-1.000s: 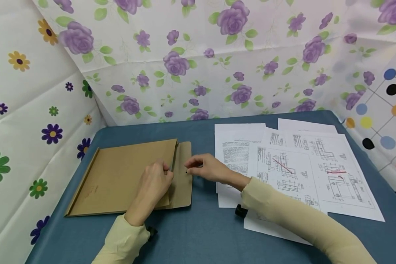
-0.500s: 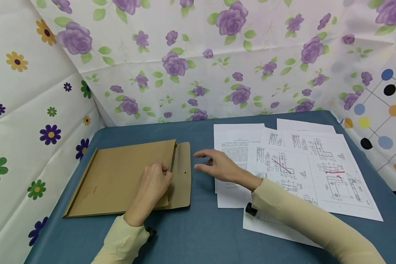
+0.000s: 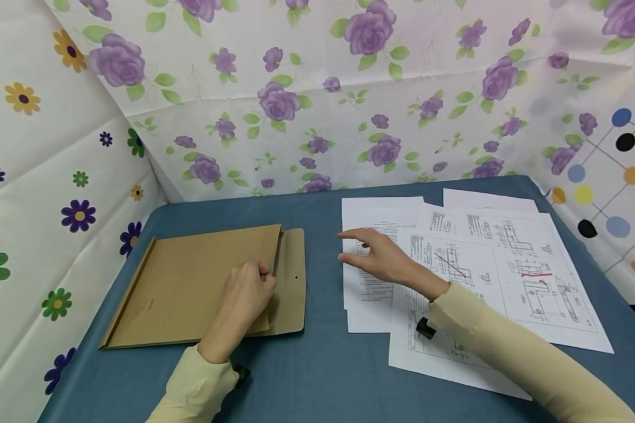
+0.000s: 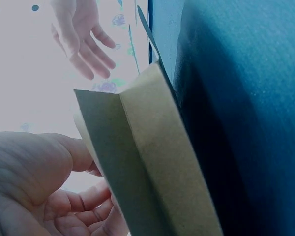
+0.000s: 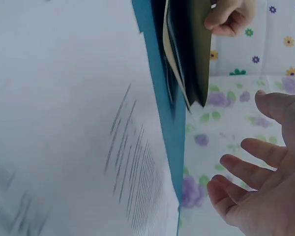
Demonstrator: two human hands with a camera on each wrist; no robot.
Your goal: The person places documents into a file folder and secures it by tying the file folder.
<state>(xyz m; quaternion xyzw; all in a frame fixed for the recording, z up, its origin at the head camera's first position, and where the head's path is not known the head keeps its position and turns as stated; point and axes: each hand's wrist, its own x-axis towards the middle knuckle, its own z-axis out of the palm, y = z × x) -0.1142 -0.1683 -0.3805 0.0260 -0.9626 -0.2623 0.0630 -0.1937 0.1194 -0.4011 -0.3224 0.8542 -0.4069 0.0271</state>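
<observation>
A brown cardboard folder point(image 3: 190, 288) lies on the left of the table, its flap point(image 3: 292, 299) folded out to the right. My left hand point(image 3: 243, 296) pinches the edge of the folder's top panel by the opening. In the left wrist view, thumb and curled fingers meet on the lifted edge of the folder point(image 4: 157, 132), and the mouth gapes. My right hand point(image 3: 378, 255) hovers over the left side of the loose printed sheets point(image 3: 370, 235), thumb and fingers apart, holding nothing. The right wrist view shows that hand point(image 5: 265, 172) with spread fingers.
Overlapping sheets with technical drawings point(image 3: 550, 294), some marked in red, cover the right of the blue table point(image 3: 317, 376). A strip of blue cloth separates folder and papers. Flowered curtains point(image 3: 317, 88) stand behind and at the sides.
My right hand has drawn away from the folder's flap to the right, over the papers, its fingers spreading. The left hand keeps its hold on the folder's edge.
</observation>
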